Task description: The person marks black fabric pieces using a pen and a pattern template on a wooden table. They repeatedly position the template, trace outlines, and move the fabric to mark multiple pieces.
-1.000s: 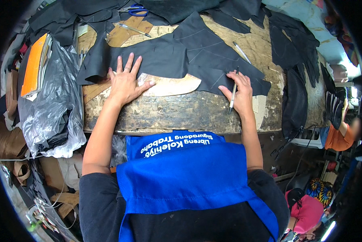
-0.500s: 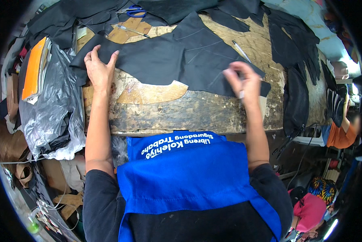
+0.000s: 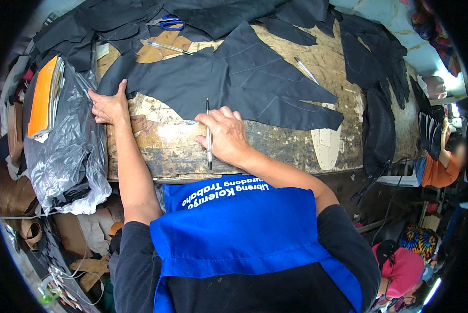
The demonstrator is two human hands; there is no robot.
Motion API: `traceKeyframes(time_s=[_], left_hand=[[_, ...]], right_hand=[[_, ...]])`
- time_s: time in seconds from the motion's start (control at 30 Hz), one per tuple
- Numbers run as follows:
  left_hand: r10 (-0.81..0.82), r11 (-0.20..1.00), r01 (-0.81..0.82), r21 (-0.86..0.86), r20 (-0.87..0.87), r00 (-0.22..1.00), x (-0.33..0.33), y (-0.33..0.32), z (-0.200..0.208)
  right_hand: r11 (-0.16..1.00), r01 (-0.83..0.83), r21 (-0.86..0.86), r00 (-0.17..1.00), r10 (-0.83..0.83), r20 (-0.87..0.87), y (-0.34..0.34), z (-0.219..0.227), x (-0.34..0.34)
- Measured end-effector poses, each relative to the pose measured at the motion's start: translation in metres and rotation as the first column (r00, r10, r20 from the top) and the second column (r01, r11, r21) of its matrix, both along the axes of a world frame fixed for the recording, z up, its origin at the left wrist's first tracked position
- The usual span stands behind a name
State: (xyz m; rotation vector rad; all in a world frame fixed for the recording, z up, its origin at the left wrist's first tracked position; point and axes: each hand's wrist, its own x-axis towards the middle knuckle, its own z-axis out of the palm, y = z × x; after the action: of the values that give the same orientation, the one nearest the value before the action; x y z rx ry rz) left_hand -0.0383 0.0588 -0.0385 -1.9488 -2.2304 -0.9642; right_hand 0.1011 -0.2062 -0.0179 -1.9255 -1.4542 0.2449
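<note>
A large black leather-like sheet (image 3: pixel 192 78) with faint pale drawn lines lies across the worktable. At its left end rests my left hand (image 3: pixel 110 107), thumb and fingers spread apart against the edge of the sheet. My right hand (image 3: pixel 228 136) is just below the sheet's near edge, closed on a pen (image 3: pixel 209 148). The pen stands nearly lengthwise, its dark tip toward the sheet. Left of that hand is a tan, glossy flat piece (image 3: pixel 166 134). A cream pattern piece (image 3: pixel 326 146) sits partly under the sheet's right end.
Blue-handled scissors (image 3: pixel 170 22) and a second pen (image 3: pixel 169 48) lie at the back; a third pen (image 3: pixel 307 70) is at right. Black scraps (image 3: pixel 372 57) cover the right side. A plastic bag (image 3: pixel 64 161) with orange-covered papers (image 3: pixel 42 99) stands left. Other people (image 3: pixel 436 169) are at right.
My right hand has moved left and nearer, and the pen now shows in it. My left hand has shifted left and down. The sheet's right end has moved, uncovering more of the cream piece.
</note>
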Motion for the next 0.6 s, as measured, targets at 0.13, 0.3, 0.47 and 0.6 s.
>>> traceKeyframes(time_s=[0.13, 0.3, 0.47, 0.6], left_hand=[[-0.005, 1.000, 0.006, -0.001, 0.142, 0.990, -0.009, 0.003, 0.002], [-0.209, 0.957, 0.094, 0.273, 0.430, 0.879, -0.025, 0.004, -0.001], [-0.439, 0.869, 0.157, 0.470, 0.583, 0.684, -0.042, 0.004, -0.006], [-0.392, 0.886, 0.138, 0.443, 0.555, 0.733, -0.042, 0.008, -0.010]], right_hand=[[0.999, 0.004, -0.042, 0.996, -0.008, -0.092, 0.005, -0.009, -0.003], [0.994, 0.078, 0.078, 0.796, -0.015, -0.605, -0.024, 0.015, 0.035], [0.970, 0.200, 0.139, 0.639, -0.022, -0.769, -0.086, 0.041, 0.170], [0.913, 0.374, -0.165, 0.613, -0.376, -0.695, -0.098, 0.001, 0.225]])
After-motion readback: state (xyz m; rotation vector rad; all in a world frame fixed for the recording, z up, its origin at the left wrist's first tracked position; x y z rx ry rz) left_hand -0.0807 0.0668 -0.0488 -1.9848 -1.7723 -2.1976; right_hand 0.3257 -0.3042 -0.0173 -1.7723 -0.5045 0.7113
